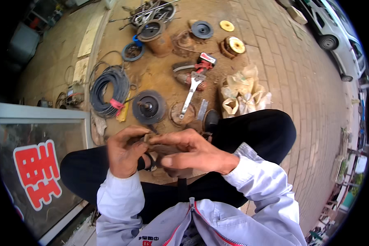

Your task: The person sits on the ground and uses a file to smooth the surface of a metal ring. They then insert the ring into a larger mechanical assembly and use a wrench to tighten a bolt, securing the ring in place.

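Observation:
My left hand (125, 151) is closed, thumb and fingers pinching a small brown piece (146, 138) whose kind I cannot make out. Right beside it, my right hand (192, 152) curls round a dark brown, rounded part (166, 150), mostly hidden by the fingers. Both hands meet above the ground between my bent knees. Just beyond them a dark round motor end cover with a shaft (146, 106) lies flat. Further right are a rusty disc (183, 113) and a large adjustable wrench (189, 96), its jaw end leaning on a red and black power tool (203, 63).
A coil of grey hose (109, 91) lies left, near a glass door (41, 119). Farther off stand a rusty cylinder (156, 41), a blue bowl of small parts (133, 51) and a basin of tools (158, 14). A crumpled pale sack (244, 92) sits right; cars (332, 37) are parked beyond.

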Demonstrator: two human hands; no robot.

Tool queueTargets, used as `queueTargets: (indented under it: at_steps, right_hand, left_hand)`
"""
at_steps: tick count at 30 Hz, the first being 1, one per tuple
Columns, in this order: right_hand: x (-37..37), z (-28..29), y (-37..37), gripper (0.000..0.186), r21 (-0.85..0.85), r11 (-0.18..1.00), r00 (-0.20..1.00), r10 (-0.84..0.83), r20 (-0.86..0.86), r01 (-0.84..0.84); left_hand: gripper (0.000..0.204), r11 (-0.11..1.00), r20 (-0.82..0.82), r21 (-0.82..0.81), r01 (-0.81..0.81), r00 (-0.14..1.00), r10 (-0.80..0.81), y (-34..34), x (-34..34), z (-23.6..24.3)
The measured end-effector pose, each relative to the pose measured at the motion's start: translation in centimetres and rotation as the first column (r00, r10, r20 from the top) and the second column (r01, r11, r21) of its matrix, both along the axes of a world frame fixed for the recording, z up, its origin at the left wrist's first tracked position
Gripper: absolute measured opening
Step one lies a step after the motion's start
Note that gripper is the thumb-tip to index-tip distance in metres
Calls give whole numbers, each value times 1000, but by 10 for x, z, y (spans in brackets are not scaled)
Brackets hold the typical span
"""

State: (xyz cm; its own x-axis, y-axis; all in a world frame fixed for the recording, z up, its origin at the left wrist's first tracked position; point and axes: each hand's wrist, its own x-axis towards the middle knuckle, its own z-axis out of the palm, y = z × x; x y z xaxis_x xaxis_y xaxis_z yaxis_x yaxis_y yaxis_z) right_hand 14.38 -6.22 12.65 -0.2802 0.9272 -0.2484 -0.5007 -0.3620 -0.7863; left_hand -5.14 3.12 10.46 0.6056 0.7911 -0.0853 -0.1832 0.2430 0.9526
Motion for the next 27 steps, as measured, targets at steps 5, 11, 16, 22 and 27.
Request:
queueTargets:
  at_steps: [5,11,16,22,27]
  right_hand:
    - [-8,-4,2,52,570,800,514,-415,751,-186]
    - [-6,-27,-4,53,669,558,76,-738,671,-491]
    - [-10,-32,-1,47,664,580,84,-720,688,-472]
    - [-9,1,-2,58,291,956,968,-38,246,-36]
    - [-12,-14,3,58,323,946,992,-59,110,21]
  left_hand:
    - [32,968,-46,-199,-153,988,146,-5,-7,-12]
    - [32,972,-19,-230,-40,999,36,5,-12,-25]
    - [32,971,-29,-239,-1,1000,-6,7,-9,-15]
    - [34,989,1,66,-131,991,131,4,-17,-35]
    - [35,965,2,221,-140,990,143,3,-10,-29]
